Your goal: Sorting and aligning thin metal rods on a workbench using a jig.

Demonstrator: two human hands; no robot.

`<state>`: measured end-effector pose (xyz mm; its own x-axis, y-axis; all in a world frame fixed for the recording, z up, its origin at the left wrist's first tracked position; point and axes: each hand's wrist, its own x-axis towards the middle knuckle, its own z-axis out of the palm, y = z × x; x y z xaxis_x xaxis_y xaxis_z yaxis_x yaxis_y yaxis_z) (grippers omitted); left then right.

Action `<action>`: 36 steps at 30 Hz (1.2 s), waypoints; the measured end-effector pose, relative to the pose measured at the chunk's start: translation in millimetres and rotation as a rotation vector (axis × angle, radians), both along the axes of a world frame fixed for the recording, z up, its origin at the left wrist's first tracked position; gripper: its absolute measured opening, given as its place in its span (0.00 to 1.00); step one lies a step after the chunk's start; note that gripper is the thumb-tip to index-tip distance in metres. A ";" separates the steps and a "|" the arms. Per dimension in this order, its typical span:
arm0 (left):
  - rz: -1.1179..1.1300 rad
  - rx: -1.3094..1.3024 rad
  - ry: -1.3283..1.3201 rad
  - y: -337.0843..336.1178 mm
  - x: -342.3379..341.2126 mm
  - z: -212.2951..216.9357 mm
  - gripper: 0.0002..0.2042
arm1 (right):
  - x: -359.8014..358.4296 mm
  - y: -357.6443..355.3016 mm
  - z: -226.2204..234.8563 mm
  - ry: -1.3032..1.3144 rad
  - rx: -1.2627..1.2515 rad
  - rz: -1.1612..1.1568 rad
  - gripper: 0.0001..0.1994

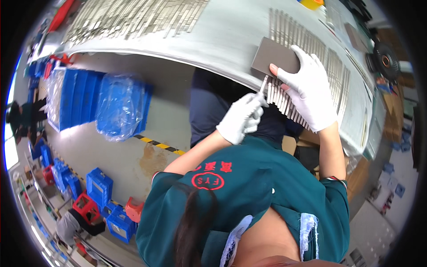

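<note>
My left hand [242,116], in a white glove, is closed around a thin silvery metal strip [264,84] just off the table's front edge. The strip points up toward a flat, dark grey-brown rectangular block [272,53]. My right hand [311,86] grips that block by its right side over the table; its glove leaves the thumb tip and another fingertip bare. Beneath the right hand lies a row of similar metal strips [284,101], their ends jutting past the table edge. Whether the held strip touches the block I cannot tell.
More strips [307,38] lie in a row behind the block, and a large spread of them [138,18] covers the table's far left. A yellow round object [311,4] sits at the back. Blue crates [82,98] with plastic film stand on the floor at left.
</note>
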<state>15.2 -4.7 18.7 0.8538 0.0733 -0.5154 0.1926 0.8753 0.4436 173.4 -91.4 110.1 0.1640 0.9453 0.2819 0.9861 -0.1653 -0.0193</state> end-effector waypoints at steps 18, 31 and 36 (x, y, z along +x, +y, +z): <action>-0.070 -0.063 -0.120 -8.0 5.1 -20.5 0.22 | 11.0 -23.8 -7.2 0.057 -0.131 0.061 0.32; -0.030 -0.042 -0.129 -11.0 1.9 -15.4 0.21 | 19.7 -34.6 -9.5 0.142 -0.094 0.094 0.33; -0.062 -0.011 -0.144 -11.8 2.7 -11.3 0.18 | 3.7 -2.5 -11.1 0.008 -0.049 0.029 0.29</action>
